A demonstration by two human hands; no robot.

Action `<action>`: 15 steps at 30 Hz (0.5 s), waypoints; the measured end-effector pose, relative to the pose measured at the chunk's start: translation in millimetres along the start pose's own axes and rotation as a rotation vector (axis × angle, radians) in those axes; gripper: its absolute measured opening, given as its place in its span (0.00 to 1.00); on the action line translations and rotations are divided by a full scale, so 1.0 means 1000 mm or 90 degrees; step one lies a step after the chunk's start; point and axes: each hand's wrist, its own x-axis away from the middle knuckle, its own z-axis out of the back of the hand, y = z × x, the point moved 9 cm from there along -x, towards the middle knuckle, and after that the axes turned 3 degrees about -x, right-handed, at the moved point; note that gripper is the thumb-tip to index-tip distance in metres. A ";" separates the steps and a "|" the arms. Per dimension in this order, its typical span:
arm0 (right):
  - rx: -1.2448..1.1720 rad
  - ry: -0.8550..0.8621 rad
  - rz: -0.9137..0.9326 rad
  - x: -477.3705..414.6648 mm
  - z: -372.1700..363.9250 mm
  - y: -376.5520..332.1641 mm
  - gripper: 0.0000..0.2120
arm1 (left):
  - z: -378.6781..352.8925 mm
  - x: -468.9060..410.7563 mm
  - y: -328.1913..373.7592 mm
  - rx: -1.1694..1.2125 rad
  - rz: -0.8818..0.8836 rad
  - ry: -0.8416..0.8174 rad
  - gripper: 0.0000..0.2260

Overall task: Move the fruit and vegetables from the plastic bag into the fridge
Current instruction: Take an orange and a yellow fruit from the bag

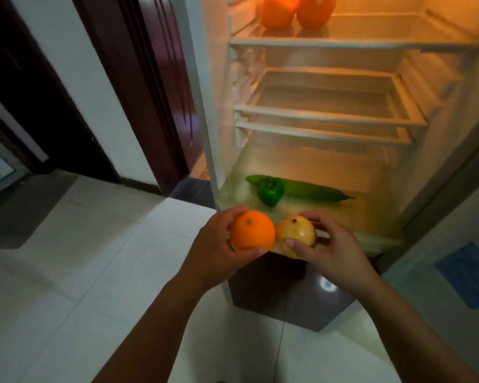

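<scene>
My left hand [216, 244] grips an orange [251, 229] and my right hand [329, 244] grips a yellow apple-like fruit [299, 233]. The two fruits touch each other just in front of the open fridge's [329, 44] bottom compartment. Inside that compartment lie a green bell pepper [270, 190] and a long cucumber [313, 191]. Two orange fruits [278, 11] stand on the top shelf. The plastic bag is out of view.
Two middle shelves [329, 114] hold nothing. A dark lower fridge door [282, 294] sits below my hands. A dark wooden door frame [150, 92] stands to the left, and a blue patch [470, 275] lies on the pale tiled floor at the right.
</scene>
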 end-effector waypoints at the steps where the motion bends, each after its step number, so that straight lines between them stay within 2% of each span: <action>1: 0.001 0.015 0.008 -0.011 0.004 -0.005 0.21 | 0.002 -0.015 0.003 0.006 -0.007 -0.008 0.34; 6: 0.022 0.106 0.017 -0.061 0.020 -0.012 0.20 | 0.005 -0.094 0.008 0.015 -0.055 -0.071 0.33; 10: 0.052 0.166 -0.035 -0.085 0.028 0.006 0.20 | 0.002 -0.140 -0.001 0.035 -0.083 -0.113 0.31; 15: 0.082 0.175 -0.122 -0.104 0.029 0.040 0.21 | -0.016 -0.181 -0.025 0.059 -0.066 -0.168 0.31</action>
